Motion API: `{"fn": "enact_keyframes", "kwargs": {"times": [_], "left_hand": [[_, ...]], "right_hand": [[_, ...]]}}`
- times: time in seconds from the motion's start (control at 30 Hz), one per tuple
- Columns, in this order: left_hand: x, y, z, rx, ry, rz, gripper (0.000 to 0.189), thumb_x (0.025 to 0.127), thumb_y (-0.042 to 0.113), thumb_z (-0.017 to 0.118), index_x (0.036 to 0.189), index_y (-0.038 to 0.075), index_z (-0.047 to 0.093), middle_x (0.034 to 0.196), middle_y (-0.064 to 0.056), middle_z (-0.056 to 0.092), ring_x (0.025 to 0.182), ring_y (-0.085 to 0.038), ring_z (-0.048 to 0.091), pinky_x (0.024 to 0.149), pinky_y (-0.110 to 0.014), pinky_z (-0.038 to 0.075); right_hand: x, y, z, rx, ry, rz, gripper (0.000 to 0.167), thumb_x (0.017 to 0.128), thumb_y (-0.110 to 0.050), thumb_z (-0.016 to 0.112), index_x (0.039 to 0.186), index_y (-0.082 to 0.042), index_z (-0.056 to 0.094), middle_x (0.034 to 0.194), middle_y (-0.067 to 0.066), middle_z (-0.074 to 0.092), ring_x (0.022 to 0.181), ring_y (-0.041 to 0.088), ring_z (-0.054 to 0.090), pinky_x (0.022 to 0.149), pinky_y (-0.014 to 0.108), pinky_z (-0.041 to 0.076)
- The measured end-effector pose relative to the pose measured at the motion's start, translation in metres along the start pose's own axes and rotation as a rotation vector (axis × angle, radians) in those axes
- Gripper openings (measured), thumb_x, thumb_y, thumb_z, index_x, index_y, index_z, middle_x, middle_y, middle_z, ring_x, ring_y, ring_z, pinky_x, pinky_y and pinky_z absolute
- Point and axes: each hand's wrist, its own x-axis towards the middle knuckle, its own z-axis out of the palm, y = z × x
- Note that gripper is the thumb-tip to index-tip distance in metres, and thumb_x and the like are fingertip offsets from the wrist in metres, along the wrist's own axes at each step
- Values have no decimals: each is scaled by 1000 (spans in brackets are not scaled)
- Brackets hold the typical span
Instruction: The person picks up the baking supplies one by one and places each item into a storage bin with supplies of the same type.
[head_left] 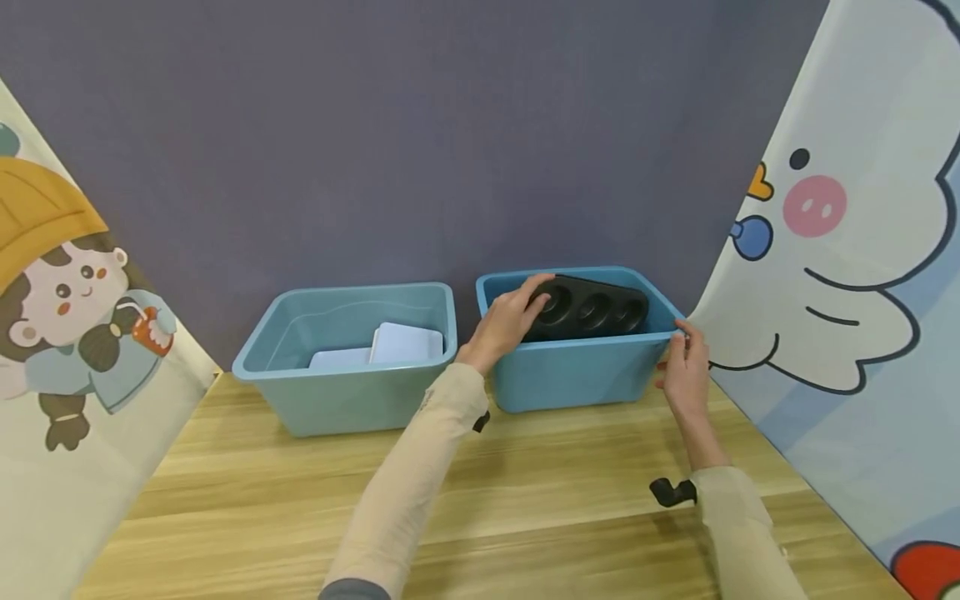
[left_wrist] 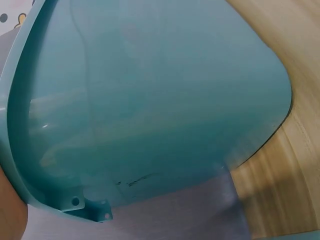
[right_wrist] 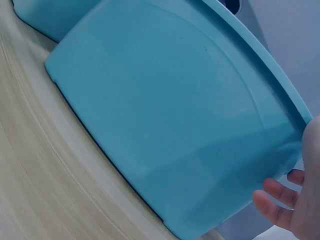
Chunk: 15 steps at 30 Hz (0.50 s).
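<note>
In the head view, a black muffin pan [head_left: 576, 332] with round cups leans tilted inside the right-hand blue bin [head_left: 573, 375]. My left hand [head_left: 504, 323] grips the pan's left end, fingers over its top edge. At the bin's front right corner, my right hand [head_left: 686, 371] holds the rim between thumb and fingers. The right wrist view shows that bin's outer wall [right_wrist: 160, 110], with the curled fingers [right_wrist: 277, 192] below the rim. The pan's lower part is hidden behind the bin's front wall.
A greenish-blue bin [head_left: 345, 404] stands to the left, holding white box-like items [head_left: 406, 343]; its side wall [left_wrist: 165, 90] fills much of the left wrist view. Both bins stand on a wood-grain table [head_left: 540, 500] against a dark grey panel [head_left: 465, 150]. Cartoon-printed panels flank both sides.
</note>
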Motion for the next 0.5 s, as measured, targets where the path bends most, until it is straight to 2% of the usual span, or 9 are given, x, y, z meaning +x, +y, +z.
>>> {"fn": "enact_keyframes", "kwargs": {"times": [0.13, 0.27, 0.37, 0.43, 0.5], "left_hand": [[1, 2, -2, -6, -63, -163, 44, 106, 25, 45, 149, 25, 36, 55, -3, 45, 38, -16, 35, 43, -26, 32], [2, 3, -1, 31, -130, -322, 46, 106, 30, 45, 150, 32, 31, 59, -7, 53, 39, -17, 40, 42, -28, 33], [2, 4, 0, 83, -139, -392, 49, 105, 27, 49, 151, 31, 32, 82, -8, 63, 50, -18, 48, 47, -30, 38], [2, 5, 0, 122, -115, -420, 50, 103, 23, 52, 150, 28, 36, 104, -9, 64, 65, -20, 54, 56, -32, 43], [2, 5, 0, 165, -96, -441, 48, 102, 22, 54, 148, 23, 42, 124, -9, 57, 86, -22, 59, 69, -35, 49]], "right_hand": [[0, 0, -1, -6, -5, -9, 55, 105, -51, 25, 153, -25, 34, 125, 20, 43, 68, 5, 53, 49, 31, 53], [0, 0, -3, 0, -2, -17, 54, 106, -49, 25, 152, -25, 35, 122, 18, 44, 67, 8, 55, 48, 31, 52], [0, 0, -5, 5, -8, -21, 54, 106, -49, 25, 152, -24, 35, 119, 16, 44, 66, 11, 57, 46, 31, 51], [1, 0, -6, 7, -23, -23, 54, 106, -48, 25, 153, -23, 34, 117, 16, 44, 65, 10, 57, 45, 31, 51], [1, 0, -6, 6, -33, -24, 54, 106, -47, 25, 153, -22, 33, 117, 18, 45, 64, 7, 56, 45, 32, 51]]}}
